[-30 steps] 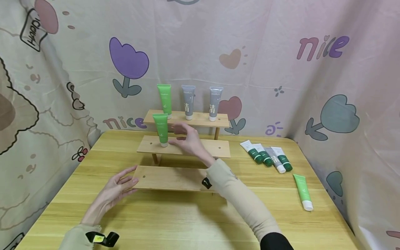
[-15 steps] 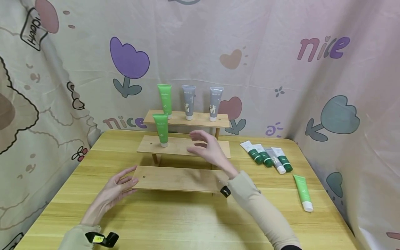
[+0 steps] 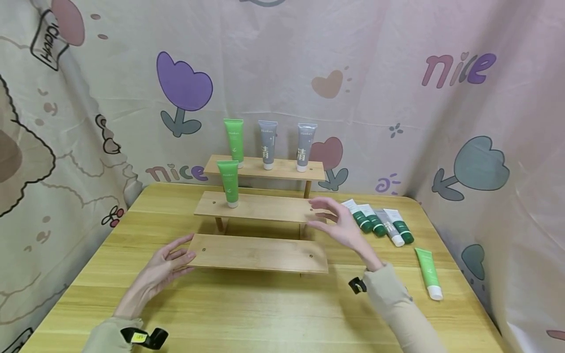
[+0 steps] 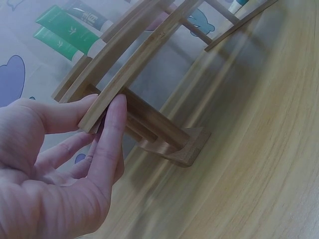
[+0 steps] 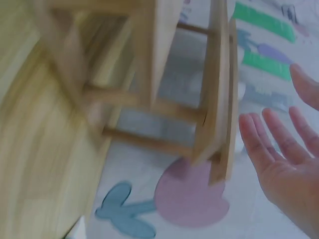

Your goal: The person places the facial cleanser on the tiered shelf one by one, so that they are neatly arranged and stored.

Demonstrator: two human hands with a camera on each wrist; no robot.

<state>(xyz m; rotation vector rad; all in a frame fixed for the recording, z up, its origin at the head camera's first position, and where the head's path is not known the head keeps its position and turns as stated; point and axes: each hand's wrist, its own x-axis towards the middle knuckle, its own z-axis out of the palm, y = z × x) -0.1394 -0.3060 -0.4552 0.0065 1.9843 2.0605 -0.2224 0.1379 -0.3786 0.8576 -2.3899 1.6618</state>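
Note:
A three-tier wooden display stand (image 3: 260, 252) stands mid-table. My left hand (image 3: 169, 264) pinches the left end of its lowest shelf between thumb and fingers, as the left wrist view (image 4: 65, 159) shows close up. My right hand (image 3: 337, 223), holding nothing, hovers by the right end of the middle shelf, fingers loosely bent and apart. A green tube (image 3: 230, 184) stands cap-down at the left of the middle shelf. On the top shelf stand another green tube (image 3: 235, 142) and two grey-blue tubes, one in the middle (image 3: 268, 144) and one at the right (image 3: 305, 147).
Right of the stand lie several white-and-green tubes (image 3: 372, 219) with a grey tube (image 3: 388, 227) among them. A single light-green tube (image 3: 428, 272) lies nearer the table's right edge. A patterned cloth (image 3: 375, 98) hangs behind the wooden table (image 3: 247, 314).
My right hand has drawn away from the green tube on the middle shelf, moving right along the stand to its right end. My left hand keeps its hold, and the tubes stay put.

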